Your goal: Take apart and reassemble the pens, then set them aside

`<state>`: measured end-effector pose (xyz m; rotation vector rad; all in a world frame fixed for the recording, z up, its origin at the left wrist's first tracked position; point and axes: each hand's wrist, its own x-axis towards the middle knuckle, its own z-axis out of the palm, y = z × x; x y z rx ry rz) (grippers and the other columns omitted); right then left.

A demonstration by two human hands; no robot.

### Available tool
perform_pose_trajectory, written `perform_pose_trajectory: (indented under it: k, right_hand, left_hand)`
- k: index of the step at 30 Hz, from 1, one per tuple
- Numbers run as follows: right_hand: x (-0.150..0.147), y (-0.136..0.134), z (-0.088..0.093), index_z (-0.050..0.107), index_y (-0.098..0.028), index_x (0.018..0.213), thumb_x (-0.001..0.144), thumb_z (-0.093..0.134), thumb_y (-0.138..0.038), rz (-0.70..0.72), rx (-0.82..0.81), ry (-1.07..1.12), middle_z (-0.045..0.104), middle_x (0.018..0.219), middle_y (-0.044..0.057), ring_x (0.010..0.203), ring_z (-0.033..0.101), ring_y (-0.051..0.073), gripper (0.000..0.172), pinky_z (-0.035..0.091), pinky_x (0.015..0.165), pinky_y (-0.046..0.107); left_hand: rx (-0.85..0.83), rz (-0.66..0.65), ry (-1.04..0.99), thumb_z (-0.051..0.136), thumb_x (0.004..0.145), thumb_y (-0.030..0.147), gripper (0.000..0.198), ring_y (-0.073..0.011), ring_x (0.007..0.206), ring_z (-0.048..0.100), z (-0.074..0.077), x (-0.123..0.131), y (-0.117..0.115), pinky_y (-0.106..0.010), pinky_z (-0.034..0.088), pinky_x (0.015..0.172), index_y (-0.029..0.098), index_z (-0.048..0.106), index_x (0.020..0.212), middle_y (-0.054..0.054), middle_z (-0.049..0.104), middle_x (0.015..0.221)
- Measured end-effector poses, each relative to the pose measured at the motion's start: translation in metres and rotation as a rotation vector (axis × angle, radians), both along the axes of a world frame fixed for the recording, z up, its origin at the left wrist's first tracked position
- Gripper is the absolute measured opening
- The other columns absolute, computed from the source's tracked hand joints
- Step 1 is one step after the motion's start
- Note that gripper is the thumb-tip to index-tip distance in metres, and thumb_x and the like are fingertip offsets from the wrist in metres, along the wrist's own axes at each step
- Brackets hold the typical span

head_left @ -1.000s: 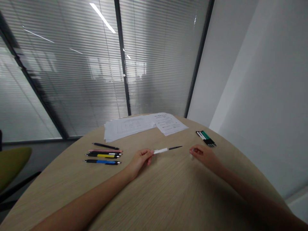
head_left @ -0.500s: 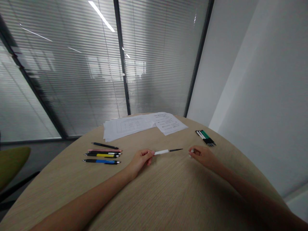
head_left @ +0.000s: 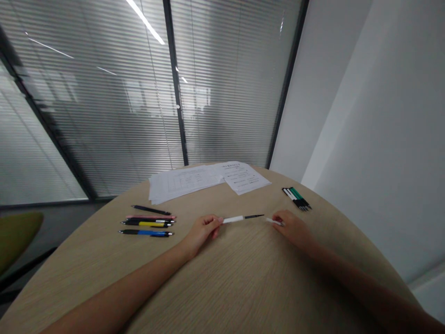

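"What are the hands doing?"

"They're apart. The left hand (head_left: 201,233) pinches a white-and-black pen (head_left: 241,218) by its white end, the dark tip pointing toward 3 o'clock. The right hand (head_left: 292,228) holds a thin white stick (head_left: 274,221) in its fingers, too small to identify."

"And around them?"

"On a pale wooden table (head_left: 243,278), a row of pens (head_left: 148,221) lies at 10 o'clock, printed papers (head_left: 208,179) at 12, and a black-and-green pen bundle (head_left: 296,199) at 1."

Left hand (head_left: 200,233) and right hand (head_left: 291,227) are bare.
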<state>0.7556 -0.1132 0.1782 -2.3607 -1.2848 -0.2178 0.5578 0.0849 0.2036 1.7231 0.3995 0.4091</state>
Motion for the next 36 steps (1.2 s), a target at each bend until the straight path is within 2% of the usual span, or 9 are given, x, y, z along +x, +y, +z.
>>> perform_pose_trajectory:
  k: [8,12,18,22,27,32,36]
  right_hand:
    - [0.002,0.002,-0.004,0.056,-0.017,0.074,0.074,0.051,-0.023,0.025,0.011,-0.05,0.058,0.077,0.005,0.071,0.054,0.017,0.008,0.042,0.065,0.029]
    - [-0.003,0.001,0.004,0.057,-0.017,0.083,0.074,0.052,-0.024,0.137,0.11,-0.114,0.058,0.082,0.007,0.078,0.053,0.019,0.012,0.042,0.072,0.033]
    - [-0.025,0.002,0.011,0.058,-0.021,0.091,0.078,0.046,-0.021,0.369,0.167,-0.055,0.061,0.088,0.006,0.087,0.053,0.018,0.018,0.042,0.078,0.034]
    - [-0.035,0.003,0.009,0.059,-0.02,0.084,0.079,0.046,-0.021,0.426,0.138,-0.116,0.061,0.082,0.006,0.081,0.053,0.018,0.015,0.042,0.073,0.032]
    - [-0.033,0.002,0.01,0.058,-0.018,0.074,0.082,0.041,-0.023,0.392,0.115,-0.209,0.059,0.072,0.007,0.071,0.051,0.018,0.02,0.04,0.068,0.032]
    - [-0.026,-0.001,0.017,0.057,-0.017,0.068,0.081,0.039,-0.023,0.305,0.08,-0.245,0.057,0.068,0.006,0.069,0.05,0.018,0.024,0.038,0.067,0.031]
    - [-0.034,-0.003,0.019,0.056,-0.017,0.061,0.078,0.04,-0.019,0.274,-0.039,-0.241,0.055,0.062,0.005,0.063,0.049,0.016,0.024,0.037,0.061,0.027]
  left_hand:
    - [0.042,-0.023,0.058,0.053,0.065,0.048,0.035,-0.0078,0.041,0.029,0.002,-0.001,-0.003,-0.021,0.02,0.044,0.016,0.048,0.051,0.006,0.041,0.041]
    - [0.074,-0.04,0.093,0.053,0.065,0.048,0.035,-0.0076,0.04,0.029,0.001,-0.001,-0.003,-0.021,0.02,0.043,0.016,0.049,0.052,0.006,0.041,0.041]
    - [0.121,-0.058,0.118,0.053,0.064,0.05,0.036,-0.0077,0.041,0.031,0.005,-0.003,-0.005,-0.021,0.021,0.043,0.016,0.051,0.052,0.006,0.042,0.042]
    - [0.143,-0.076,0.134,0.053,0.064,0.049,0.036,-0.0074,0.04,0.029,0.006,-0.004,-0.007,-0.021,0.019,0.042,0.016,0.05,0.05,0.006,0.039,0.041]
    - [0.033,-0.045,0.091,0.058,0.061,0.047,0.032,-0.0076,0.043,0.035,0.001,0.0,-0.003,-0.02,0.024,0.044,0.015,0.053,0.058,0.005,0.045,0.046]
    - [-0.098,0.074,-0.054,0.058,0.06,0.048,0.035,-0.0082,0.044,0.038,-0.002,0.003,0.004,-0.02,0.029,0.045,0.014,0.051,0.06,0.004,0.044,0.049]
    - [-0.171,0.206,-0.136,0.058,0.06,0.049,0.035,-0.0079,0.045,0.039,-0.002,0.003,0.01,-0.02,0.03,0.044,0.015,0.049,0.06,0.004,0.044,0.053]
